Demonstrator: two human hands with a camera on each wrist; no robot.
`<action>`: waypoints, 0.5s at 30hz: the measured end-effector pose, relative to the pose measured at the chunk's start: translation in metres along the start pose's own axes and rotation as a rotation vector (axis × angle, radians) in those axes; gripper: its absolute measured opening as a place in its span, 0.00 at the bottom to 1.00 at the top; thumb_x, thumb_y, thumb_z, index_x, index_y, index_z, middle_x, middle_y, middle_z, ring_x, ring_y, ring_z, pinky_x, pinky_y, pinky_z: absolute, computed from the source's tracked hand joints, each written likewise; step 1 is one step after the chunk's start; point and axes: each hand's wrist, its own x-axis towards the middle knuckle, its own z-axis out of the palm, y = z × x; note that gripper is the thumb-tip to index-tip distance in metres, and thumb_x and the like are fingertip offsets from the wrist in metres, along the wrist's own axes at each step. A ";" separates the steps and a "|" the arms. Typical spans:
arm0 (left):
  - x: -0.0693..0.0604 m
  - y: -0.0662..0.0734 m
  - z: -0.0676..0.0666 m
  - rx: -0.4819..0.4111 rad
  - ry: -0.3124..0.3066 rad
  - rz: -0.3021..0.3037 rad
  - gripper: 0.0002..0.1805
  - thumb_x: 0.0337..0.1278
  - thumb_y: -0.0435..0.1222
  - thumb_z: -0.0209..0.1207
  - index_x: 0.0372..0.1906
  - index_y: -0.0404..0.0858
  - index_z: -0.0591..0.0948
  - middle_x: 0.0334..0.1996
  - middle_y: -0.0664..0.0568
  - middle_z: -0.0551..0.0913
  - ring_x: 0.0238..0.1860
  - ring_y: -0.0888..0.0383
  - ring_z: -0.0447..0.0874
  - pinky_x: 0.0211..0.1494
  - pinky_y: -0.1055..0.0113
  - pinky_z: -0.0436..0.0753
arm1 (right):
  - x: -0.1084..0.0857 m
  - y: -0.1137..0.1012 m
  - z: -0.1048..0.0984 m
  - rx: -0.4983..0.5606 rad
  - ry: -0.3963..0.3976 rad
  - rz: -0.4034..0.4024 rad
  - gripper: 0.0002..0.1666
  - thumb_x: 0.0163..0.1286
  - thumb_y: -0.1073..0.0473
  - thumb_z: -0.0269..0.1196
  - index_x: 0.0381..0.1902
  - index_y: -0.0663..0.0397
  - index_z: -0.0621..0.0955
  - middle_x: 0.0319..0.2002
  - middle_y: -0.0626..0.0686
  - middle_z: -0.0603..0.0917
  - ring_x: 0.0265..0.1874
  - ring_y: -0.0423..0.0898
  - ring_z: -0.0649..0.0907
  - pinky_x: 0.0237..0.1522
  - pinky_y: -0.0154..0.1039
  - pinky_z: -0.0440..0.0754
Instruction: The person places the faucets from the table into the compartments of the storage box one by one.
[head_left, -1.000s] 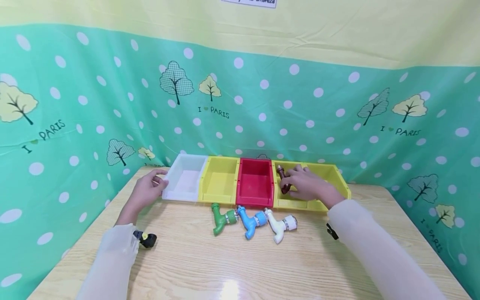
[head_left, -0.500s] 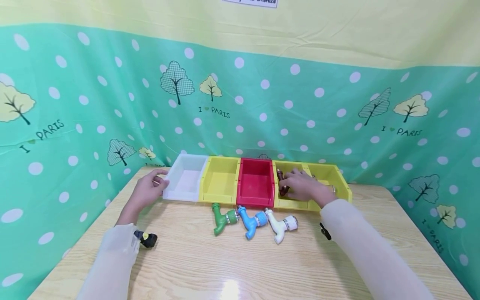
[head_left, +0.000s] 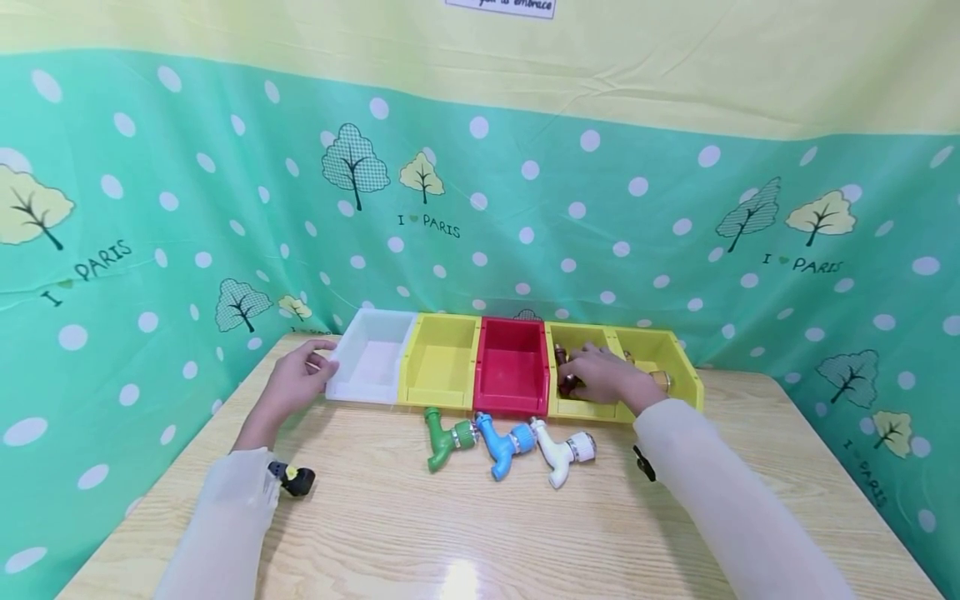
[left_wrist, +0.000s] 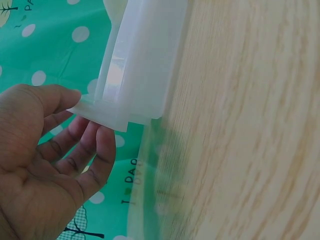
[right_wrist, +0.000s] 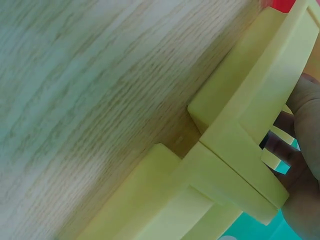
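In the head view my left hand [head_left: 294,380] is at the near left side of a whitish bin [head_left: 362,390]. The left wrist view shows its thumb above and fingertips below the bin's rim [left_wrist: 102,111], pinching it. My right hand [head_left: 602,375] reaches down into a yellow bin [head_left: 581,408], the fourth in the row, fingers curled on a dark brown faucet [head_left: 567,386]. Part of that faucet is hidden by the hand. Only the fingers [right_wrist: 282,147] and palm edge behind the yellow bin wall [right_wrist: 235,145] appear in the right wrist view.
Green [head_left: 447,439], blue [head_left: 504,444] and white [head_left: 561,451] faucets lie on the wooden table [head_left: 375,517] before the bins. Between the yellow bins stands a red bin [head_left: 512,375]. The rightmost yellow bin [head_left: 686,367] holds something with a metallic-ringed knob [head_left: 660,380].
My right hand has moved slightly left and lower into the fourth bin with the brown faucet, uncovering the knob in the rightmost bin. My left hand stays on the whitish bin.
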 end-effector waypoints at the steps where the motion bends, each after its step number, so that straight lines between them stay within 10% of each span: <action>1: 0.000 0.000 0.000 0.000 0.000 0.000 0.23 0.78 0.42 0.54 0.70 0.37 0.71 0.48 0.38 0.80 0.46 0.44 0.81 0.41 0.60 0.87 | 0.000 0.000 0.000 0.001 -0.001 -0.004 0.14 0.70 0.56 0.70 0.53 0.41 0.86 0.52 0.53 0.83 0.49 0.53 0.74 0.57 0.58 0.77; 15: -0.001 0.000 0.000 -0.001 -0.001 0.004 0.23 0.78 0.42 0.54 0.70 0.38 0.72 0.49 0.38 0.80 0.45 0.44 0.81 0.41 0.60 0.87 | 0.007 0.000 0.002 0.012 -0.054 0.007 0.11 0.72 0.54 0.69 0.51 0.41 0.87 0.45 0.48 0.84 0.46 0.50 0.75 0.52 0.51 0.78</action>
